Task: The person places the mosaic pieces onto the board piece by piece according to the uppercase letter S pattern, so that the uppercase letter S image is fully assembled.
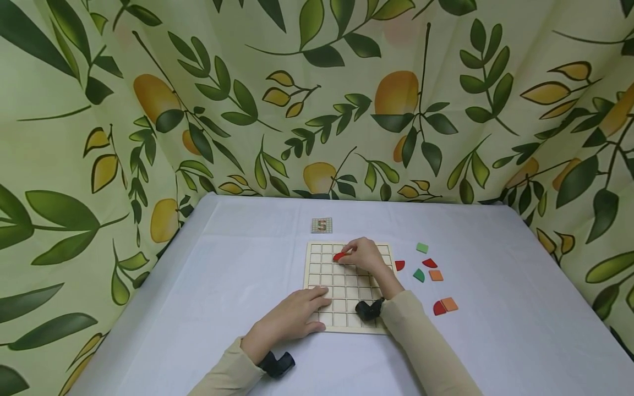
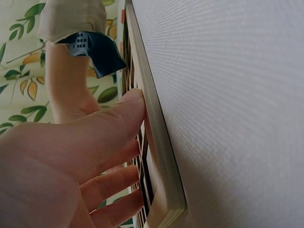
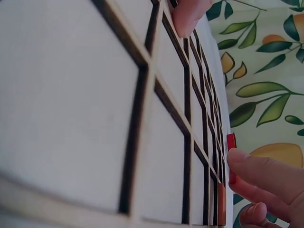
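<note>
A wooden grid board lies on the white table. Over its far rows, my right hand pinches a small red piece between thumb and fingers. In the right wrist view that red piece shows as a thin slab at the fingertips, close to the grid. Whether it touches the board I cannot tell. My left hand rests on the board's near left part, fingers extended. The left wrist view has its thumb against the board's edge.
Right of the board lie loose pieces: a light green square, a green rounded piece, orange squares and several red rounded pieces. A small patterned card lies beyond the board. A leaf-patterned curtain surrounds the table.
</note>
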Tool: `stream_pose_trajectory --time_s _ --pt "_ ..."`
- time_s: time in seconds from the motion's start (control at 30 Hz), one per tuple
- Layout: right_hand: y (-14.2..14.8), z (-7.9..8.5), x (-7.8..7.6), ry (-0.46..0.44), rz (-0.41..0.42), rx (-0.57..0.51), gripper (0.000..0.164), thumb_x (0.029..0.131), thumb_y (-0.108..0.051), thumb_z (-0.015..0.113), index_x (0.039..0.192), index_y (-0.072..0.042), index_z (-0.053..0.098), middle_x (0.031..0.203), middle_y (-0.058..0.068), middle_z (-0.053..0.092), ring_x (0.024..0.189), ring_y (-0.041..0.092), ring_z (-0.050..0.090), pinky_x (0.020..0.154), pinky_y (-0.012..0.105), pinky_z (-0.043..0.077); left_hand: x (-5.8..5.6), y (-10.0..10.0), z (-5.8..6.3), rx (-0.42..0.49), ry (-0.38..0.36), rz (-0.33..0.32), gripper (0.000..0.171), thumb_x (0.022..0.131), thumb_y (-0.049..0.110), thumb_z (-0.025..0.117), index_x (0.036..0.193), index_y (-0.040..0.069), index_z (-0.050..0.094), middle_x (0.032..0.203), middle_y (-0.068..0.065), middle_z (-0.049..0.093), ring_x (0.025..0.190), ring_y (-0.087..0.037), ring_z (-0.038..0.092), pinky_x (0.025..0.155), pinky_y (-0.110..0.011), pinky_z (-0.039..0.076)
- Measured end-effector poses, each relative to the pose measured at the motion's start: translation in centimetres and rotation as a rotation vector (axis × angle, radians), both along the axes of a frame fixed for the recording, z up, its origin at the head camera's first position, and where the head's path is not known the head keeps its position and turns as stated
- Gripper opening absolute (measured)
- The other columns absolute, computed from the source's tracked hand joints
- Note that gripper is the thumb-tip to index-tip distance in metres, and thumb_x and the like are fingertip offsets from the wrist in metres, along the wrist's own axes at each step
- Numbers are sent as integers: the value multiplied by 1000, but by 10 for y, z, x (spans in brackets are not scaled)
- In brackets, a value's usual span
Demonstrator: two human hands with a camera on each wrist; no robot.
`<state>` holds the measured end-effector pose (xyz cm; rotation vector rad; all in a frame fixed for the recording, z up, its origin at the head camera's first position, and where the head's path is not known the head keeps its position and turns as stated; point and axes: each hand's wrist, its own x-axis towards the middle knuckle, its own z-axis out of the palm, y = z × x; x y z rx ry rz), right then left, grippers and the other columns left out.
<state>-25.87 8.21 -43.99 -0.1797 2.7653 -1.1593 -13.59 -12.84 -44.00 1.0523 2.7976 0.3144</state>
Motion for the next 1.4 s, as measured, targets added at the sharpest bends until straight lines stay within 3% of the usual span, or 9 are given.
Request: stream_pose_trajectory --time_s 0.6,0.93,1.23,1.4 --pt "-3 3 -1 -16 1 59 23 80 -15 85 99 -2 79 88 9 69 73 18 54 59 24 41 -1 0 1 10 14 -4 50 94 30 72 137 7 60 150 -12 51 139 -29 50 113 -43 43" --pt "-1 1 -1 -46 -25 63 26 80 -16 86 103 -6 80 105 11 74 86 20 62 70 30 49 0 1 1 6 -7 5 50 94 31 71 137 8 61 151 -12 51 140 -29 48 114 -43 42" --pt "1 -1 0 -41 8 22 24 82 -13 84 104 -6 80 103 12 75 79 18 57 65 27 45 0 0 1 5 4 4 50 94 30 72 137 8 61 150 -11 51 139 -29 49 114 -43 43" --pt "3 0 1 -8 14 20 20 81 -12 84 100 -8 81 93 10 74 73 17 53 61 27 43 -1 1 0 2 -6 8 51 94 31 72 138 8 60 151 -11 51 140 -29 49 114 -43 42"
